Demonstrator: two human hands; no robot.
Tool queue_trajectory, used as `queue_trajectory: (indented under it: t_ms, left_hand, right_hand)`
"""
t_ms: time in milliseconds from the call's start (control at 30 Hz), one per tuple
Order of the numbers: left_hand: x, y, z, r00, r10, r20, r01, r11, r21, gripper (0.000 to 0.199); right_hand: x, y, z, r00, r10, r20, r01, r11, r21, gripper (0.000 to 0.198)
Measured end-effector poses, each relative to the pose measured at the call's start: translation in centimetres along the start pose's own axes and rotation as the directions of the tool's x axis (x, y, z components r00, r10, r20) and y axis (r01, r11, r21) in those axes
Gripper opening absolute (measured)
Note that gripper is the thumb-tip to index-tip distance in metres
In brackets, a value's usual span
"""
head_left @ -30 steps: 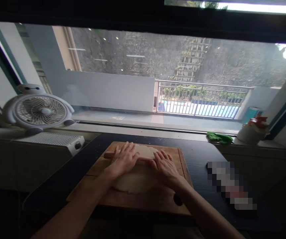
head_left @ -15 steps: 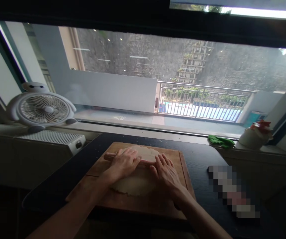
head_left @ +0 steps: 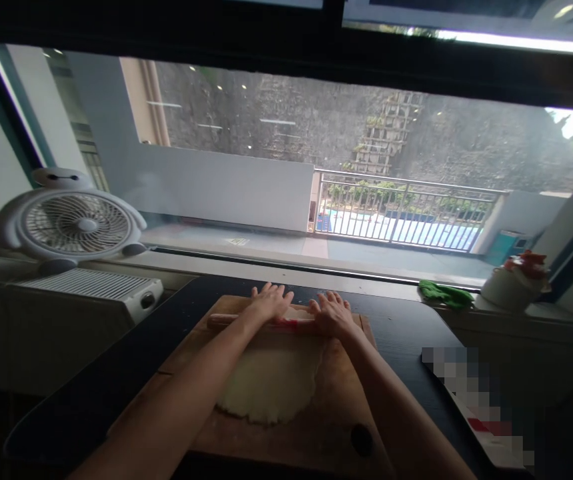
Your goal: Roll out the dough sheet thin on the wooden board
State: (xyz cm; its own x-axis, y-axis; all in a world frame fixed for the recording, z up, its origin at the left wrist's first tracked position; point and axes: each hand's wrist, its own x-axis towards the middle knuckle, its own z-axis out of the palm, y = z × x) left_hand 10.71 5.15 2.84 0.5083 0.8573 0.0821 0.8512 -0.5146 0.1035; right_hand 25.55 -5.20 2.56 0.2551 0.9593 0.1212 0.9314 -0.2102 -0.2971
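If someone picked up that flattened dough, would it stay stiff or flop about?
The dough would probably flop and sag, since it is spread into a wide, flat sheet. Its near edge looks ragged, so small tears might start there. It may also cling a little, as it lies flat against the wooden board.

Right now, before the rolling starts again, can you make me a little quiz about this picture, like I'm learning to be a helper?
1. What long tool lies across the dough, under the left hand and right hand?
2. True or false: the dough's edge nearest the camera is perfectly straight.
3. Which is on the picture's left side? A) green cloth B) white fan C) metal railing

Key:
1. A rolling pin.
2. False; it's ragged.
3. B
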Motion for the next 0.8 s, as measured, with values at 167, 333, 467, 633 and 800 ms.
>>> queue_trajectory:
  t_ms: [167, 333, 467, 633, 800]
  left_hand:
    - [-1.3, 0.4, 0.0, 0.995, 0.000, -0.095, 0.001, 1.000, 0.005, 0.055]
    - [-10.8, 0.3, 0.5, 0.973, 0.165, -0.159, -0.164, 0.986, 0.020, 0.049]
    - [-16.1, -0.6, 0.3, 0.946, 0.304, -0.115, -0.306, 0.952, -0.007, 0.049]
    - [-11.8, 0.1, 0.0, 0.967, 0.232, -0.107, -0.227, 0.972, 0.060, 0.046]
    - [-2.2, 0.8, 0.0, 0.997, 0.052, -0.052, -0.050, 0.998, 0.043, 0.049]
  right_hand:
    - [-1.5, 0.1, 0.1, 0.999, -0.052, 0.000, 0.052, 0.999, 0.003, 0.052]
    - [-12.2, -0.4, 0.8, 0.962, -0.249, -0.109, 0.251, 0.968, 0.003, 0.052]
    - [-17.9, -0.7, 0.7, 0.924, -0.365, -0.111, 0.368, 0.930, 0.011, 0.058]
    - [-12.7, -1.3, -1.1, 0.972, -0.234, -0.003, 0.234, 0.972, 0.032, 0.047]
    - [-2.3, -1.1, -1.2, 0.995, -0.093, 0.028, 0.093, 0.996, -0.002, 0.045]
